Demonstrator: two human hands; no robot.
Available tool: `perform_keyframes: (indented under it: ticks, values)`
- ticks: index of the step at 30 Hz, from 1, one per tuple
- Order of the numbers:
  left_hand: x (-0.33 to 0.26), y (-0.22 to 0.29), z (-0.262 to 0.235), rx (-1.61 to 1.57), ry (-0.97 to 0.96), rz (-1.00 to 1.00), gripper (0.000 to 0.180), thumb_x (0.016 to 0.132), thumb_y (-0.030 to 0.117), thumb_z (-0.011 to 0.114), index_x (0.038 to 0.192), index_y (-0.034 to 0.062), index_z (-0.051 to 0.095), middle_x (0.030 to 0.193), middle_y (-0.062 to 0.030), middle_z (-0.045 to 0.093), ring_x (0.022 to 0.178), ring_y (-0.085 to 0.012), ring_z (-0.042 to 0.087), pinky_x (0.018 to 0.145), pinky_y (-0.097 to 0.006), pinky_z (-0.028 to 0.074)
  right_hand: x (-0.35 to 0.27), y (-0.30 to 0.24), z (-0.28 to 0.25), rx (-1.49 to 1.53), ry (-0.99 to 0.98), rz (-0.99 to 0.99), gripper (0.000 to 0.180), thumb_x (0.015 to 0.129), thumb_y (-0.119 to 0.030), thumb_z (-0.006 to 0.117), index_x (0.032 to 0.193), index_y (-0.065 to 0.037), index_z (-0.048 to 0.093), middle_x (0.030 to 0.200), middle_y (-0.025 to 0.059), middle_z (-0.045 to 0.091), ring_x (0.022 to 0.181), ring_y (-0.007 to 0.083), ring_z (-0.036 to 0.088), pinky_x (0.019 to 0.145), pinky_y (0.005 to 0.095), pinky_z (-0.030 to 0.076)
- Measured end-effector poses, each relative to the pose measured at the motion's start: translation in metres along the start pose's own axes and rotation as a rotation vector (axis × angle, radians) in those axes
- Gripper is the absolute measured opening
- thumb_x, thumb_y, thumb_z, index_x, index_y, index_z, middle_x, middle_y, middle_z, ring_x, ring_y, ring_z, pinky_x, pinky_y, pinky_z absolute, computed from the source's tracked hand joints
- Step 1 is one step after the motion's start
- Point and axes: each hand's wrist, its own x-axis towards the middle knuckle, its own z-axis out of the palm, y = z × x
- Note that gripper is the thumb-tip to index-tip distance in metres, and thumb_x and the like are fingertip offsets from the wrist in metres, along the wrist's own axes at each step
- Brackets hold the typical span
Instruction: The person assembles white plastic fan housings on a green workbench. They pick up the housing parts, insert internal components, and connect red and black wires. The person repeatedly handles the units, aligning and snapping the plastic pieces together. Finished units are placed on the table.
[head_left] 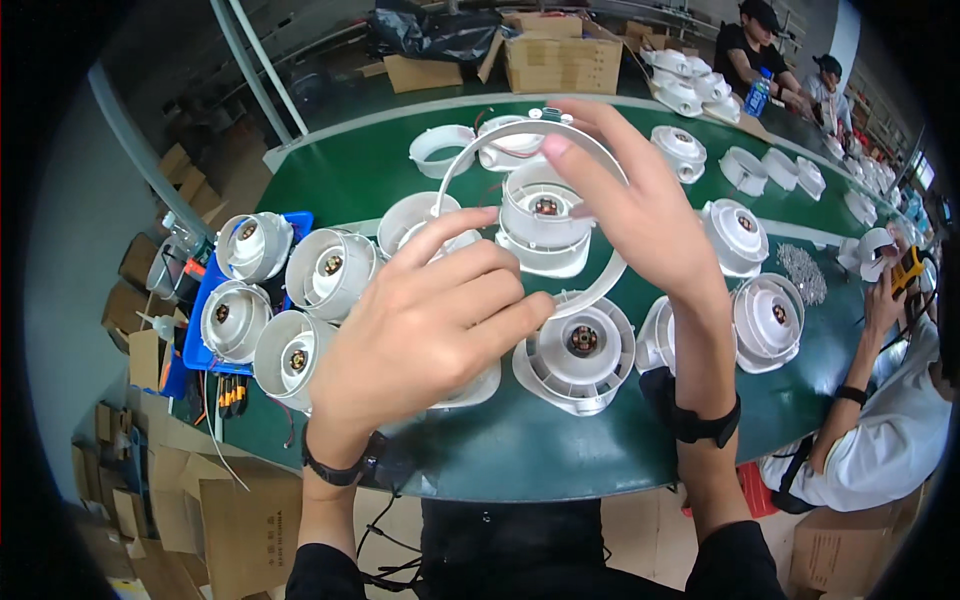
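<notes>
One ring point(606, 284), held up above the white housings point(578, 352) on the desk point(560, 462), is clasped in the grip of both left hand point(430, 320) and right hand point(652, 212), apparently a turning or checking step, so the next move likely calls for gentle, even pressure.

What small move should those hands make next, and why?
Perhaps lower the ring slightly toward the housing beneath: the left hand and right hand hold it above the table, and its near edge overlaps that open-topped housing in this view.
</notes>
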Motion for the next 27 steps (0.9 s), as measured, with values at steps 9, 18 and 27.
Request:
perform_keyframes:
  ticks: [9, 18, 27]
  values:
    - [-0.001, -0.029, -0.016, -0.114, 0.340, 0.084, 0.032, 0.067, 0.014, 0.075, 0.096, 0.0020, 0.069, 0.093, -0.0126, 0.067, 0.093, -0.0294, 0.065, 0.086, -0.038, 0.050, 0.003, -0.016, -0.014, 0.127, -0.109, -0.175, 0.058, 0.075, -0.011, 0.064, 0.129, 0.007, 0.051, 0.106, 0.0125, 0.066, 0.096, 0.0154, 0.063, 0.083, 0.0254, 0.048]
    - [-0.018, -0.044, -0.023, -0.561, 0.019, -0.270, 0.064, 0.061, 0.015, 0.082, 0.118, 0.0005, 0.056, 0.104, -0.0160, 0.064, 0.087, -0.0346, 0.067, 0.074, -0.038, 0.055, -0.007, -0.024, 0.014, 0.063, -0.197, -0.427, 0.069, 0.057, -0.020, 0.086, 0.117, 0.002, 0.061, 0.086, 0.0130, 0.068, 0.068, 0.0236, 0.068, 0.061, 0.0265, 0.050]
    - [-0.022, -0.059, -0.002, -0.549, 0.079, -0.226, 0.043, 0.065, 0.016, 0.081, 0.102, 0.0039, 0.063, 0.078, -0.0101, 0.057, 0.062, -0.0284, 0.057, 0.054, -0.036, 0.045, -0.012, 0.002, 0.030, 0.018, -0.223, -0.201, 0.041, 0.070, -0.036, 0.077, 0.084, 0.000, 0.064, 0.060, 0.0069, 0.056, 0.050, 0.0165, 0.055, 0.049, 0.0259, 0.041]
